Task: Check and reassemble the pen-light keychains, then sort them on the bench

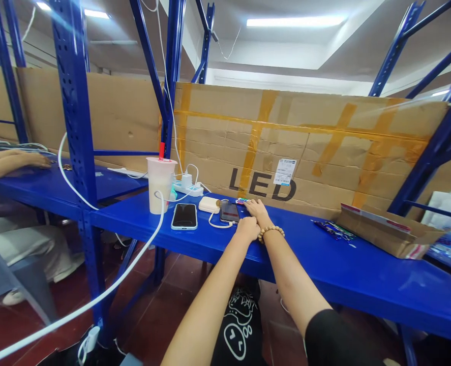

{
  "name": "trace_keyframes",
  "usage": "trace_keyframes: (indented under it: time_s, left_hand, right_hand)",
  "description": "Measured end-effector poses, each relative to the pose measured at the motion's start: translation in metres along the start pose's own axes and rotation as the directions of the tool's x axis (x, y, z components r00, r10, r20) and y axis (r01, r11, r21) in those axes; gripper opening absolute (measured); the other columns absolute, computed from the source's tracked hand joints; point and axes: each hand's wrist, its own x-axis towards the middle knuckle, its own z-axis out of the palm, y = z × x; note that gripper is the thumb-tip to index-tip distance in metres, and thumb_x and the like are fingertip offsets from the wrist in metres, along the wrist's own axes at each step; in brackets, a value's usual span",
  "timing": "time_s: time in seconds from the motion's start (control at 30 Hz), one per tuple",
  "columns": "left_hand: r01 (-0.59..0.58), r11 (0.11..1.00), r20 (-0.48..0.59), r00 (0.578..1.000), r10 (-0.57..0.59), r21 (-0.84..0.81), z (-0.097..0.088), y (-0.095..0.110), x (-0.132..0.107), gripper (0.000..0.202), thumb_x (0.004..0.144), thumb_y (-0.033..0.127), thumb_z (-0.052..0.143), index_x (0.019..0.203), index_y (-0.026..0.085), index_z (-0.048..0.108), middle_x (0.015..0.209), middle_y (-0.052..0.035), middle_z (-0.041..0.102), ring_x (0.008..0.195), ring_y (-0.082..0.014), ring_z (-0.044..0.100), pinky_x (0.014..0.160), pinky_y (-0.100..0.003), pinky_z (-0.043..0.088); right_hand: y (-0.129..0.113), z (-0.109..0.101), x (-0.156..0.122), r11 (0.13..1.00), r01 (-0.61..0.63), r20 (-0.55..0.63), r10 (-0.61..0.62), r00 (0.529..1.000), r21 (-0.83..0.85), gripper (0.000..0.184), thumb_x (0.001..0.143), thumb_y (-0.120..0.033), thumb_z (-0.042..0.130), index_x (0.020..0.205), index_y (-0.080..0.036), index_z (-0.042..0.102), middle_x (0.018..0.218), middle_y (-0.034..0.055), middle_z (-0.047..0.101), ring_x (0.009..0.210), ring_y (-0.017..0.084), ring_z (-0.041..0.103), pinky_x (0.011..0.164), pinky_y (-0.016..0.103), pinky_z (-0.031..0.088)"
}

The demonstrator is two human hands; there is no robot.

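My left hand (249, 229) rests at the edge of the blue table, its fingers curled in. Whatever it holds, if anything, is hidden. It is beside a dark phone (230, 211) that has a white cable plugged in. My right hand (259, 211), with a beaded bracelet (271, 233) at the wrist, lies just beyond it, fingers stretched forward over the table. Its fingertips are close to a small bunch of colourful thin sticks (242, 201); whether they touch cannot be made out. Left of the dark phone lies a cream power bank (209, 204).
Another phone (184, 216), a lidded cup (160, 188) with a red straw and a power strip (190, 188) stand left. Right are a pile of small colourful packets (334, 230) and an open cardboard box (389, 231). A white cable (107, 290) crosses the left foreground. A co-worker's hand (34, 159) is far left.
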Motion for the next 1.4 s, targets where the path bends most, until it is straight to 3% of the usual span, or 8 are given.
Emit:
trace_keyframes:
  time_s: [0.17,0.57,0.83,1.0,1.17,1.4]
  left_hand:
    - [0.017,0.999,0.009,1.0,-0.018,0.032,0.0,0.002,0.002,0.027,0.087,0.031,0.05,0.109,0.015,0.055,0.11,-0.008,0.058,0.094,-0.0183,0.058,0.081,-0.039,0.049]
    - [0.032,0.974,-0.021,0.999,-0.028,0.224,0.005,0.018,0.005,0.03,0.087,0.032,0.051,0.11,0.014,0.054,0.107,-0.0079,0.058,0.093,-0.0184,0.059,0.079,-0.039,0.049]
    - [-0.092,0.92,-0.062,0.99,0.124,0.38,0.01,0.029,0.019,0.032,0.086,0.031,0.051,0.112,0.014,0.053,0.113,-0.0096,0.056,0.099,-0.0205,0.056,0.085,-0.042,0.047]
    - [-0.205,0.853,-0.119,0.948,0.295,0.48,0.015,0.037,0.028,0.039,0.085,0.033,0.052,0.119,0.015,0.049,0.127,-0.0109,0.048,0.116,-0.0256,0.046,0.096,-0.049,0.035]
    - [-0.249,0.787,-0.177,0.895,0.41,0.565,0.02,0.04,0.035,0.039,0.08,0.022,0.048,0.115,0.004,0.053,0.12,-0.0204,0.053,0.117,-0.0313,0.042,0.1,-0.046,0.028]
    - [-0.292,0.721,-0.214,0.826,0.521,0.628,0.023,0.039,0.042,0.047,0.076,0.02,0.039,0.118,0.004,0.051,0.127,-0.0216,0.049,0.125,-0.0347,0.034,0.102,-0.048,0.024]
  right_hand:
    - [0.001,0.001,0.003,0.999,0.032,0.008,-0.032,0.999,0.016,0.03,0.088,-0.031,0.05,0.115,-0.016,0.052,0.117,0.0083,0.053,0.1,0.019,0.055,0.084,0.041,0.047]
    - [0.012,0.009,0.007,0.996,-0.056,-0.041,0.059,0.997,0.069,0.03,0.088,-0.031,0.05,0.115,-0.017,0.052,0.118,0.0084,0.053,0.1,0.019,0.055,0.084,0.041,0.047]
    - [0.022,0.015,-0.009,0.989,-0.105,-0.106,0.116,0.988,0.102,0.029,0.088,-0.031,0.049,0.114,-0.019,0.053,0.118,0.0082,0.053,0.1,0.019,0.055,0.084,0.04,0.047]
    - [0.037,0.014,-0.023,0.989,-0.113,-0.101,0.123,0.987,0.098,0.029,0.088,-0.031,0.05,0.114,-0.017,0.053,0.118,0.0084,0.053,0.099,0.019,0.055,0.084,0.04,0.047]
    - [0.062,0.012,-0.049,0.981,-0.158,-0.076,0.167,0.983,0.108,0.029,0.088,-0.031,0.05,0.113,-0.016,0.053,0.116,0.0083,0.054,0.099,0.019,0.055,0.083,0.04,0.047]
    - [0.085,0.011,-0.078,0.945,-0.278,-0.04,0.289,0.957,0.171,0.03,0.088,-0.032,0.05,0.112,-0.015,0.053,0.115,0.0083,0.055,0.099,0.019,0.055,0.084,0.041,0.047]
